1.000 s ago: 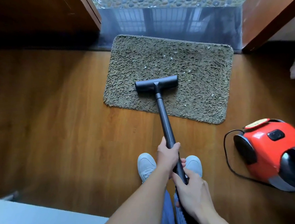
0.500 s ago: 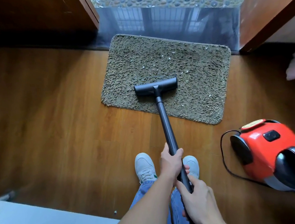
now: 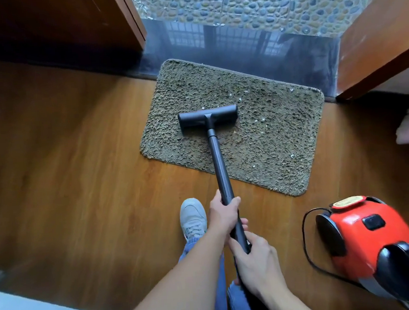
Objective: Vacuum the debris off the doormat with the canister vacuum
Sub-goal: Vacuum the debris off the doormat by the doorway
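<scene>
While the left hand (image 3: 224, 214) grips the black wand (image 3: 220, 168) nearer the nozzle and the right hand (image 3: 257, 265) holds its rear end, both with fingers curled tightly around it, the nozzle (image 3: 208, 119) lies flat on the left part of the shaggy doormat (image 3: 270, 137). White debris (image 3: 292, 156) dots the pile. The mat lies on a wooden floor (image 3: 77, 165) against a dark threshold (image 3: 251, 46). The red canister vacuum (image 3: 366, 235) stands on the floor at the right.
</scene>
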{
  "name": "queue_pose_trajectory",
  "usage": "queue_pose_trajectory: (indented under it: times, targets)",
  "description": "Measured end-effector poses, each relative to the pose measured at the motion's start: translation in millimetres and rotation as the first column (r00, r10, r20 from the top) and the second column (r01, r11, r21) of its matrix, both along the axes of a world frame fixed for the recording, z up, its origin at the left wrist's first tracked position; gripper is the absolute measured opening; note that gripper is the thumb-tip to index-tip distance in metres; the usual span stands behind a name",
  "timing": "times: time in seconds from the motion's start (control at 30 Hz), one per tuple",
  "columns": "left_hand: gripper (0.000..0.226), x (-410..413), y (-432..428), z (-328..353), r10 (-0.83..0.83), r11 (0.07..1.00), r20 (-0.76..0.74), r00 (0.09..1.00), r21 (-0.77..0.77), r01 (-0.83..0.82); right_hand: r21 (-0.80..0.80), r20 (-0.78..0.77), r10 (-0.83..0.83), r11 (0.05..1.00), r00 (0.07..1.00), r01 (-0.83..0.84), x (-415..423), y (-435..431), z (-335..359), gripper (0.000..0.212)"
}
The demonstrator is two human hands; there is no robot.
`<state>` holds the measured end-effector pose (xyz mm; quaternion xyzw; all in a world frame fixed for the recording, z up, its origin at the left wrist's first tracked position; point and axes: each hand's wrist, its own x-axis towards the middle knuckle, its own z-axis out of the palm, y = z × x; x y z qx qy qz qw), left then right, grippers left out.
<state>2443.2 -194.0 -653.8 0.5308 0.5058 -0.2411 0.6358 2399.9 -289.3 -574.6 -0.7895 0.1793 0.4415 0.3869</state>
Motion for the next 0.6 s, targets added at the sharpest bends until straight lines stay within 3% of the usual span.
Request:
queue_pose_trajectory:
  times: [0.17, 0.43, 0.6]
  targets:
    - [0.021, 37, 22, -16, -0.019, 0.999, 0.034, 0.999, 0.042, 0.017, 0.0, 0.017, -0.018, 1.0, 1.0, 0.018, 37, 23, -12, 0.031]
    - [0.053, 82, 66, -25, -0.042, 0.999, 0.023, 0.999, 0.019, 0.042, 0.005, -0.004, -0.06, 0.998, 0.998, 0.06, 79, 68, -14, 0.035]
    - [0.053, 92, 75, -27, -0.083, 0.995, 0.025, 0.996, 0.055, 0.081, 0.028, -0.027, -0.085, 0.996, 0.996, 0.085, 89, 79, -13, 0.034]
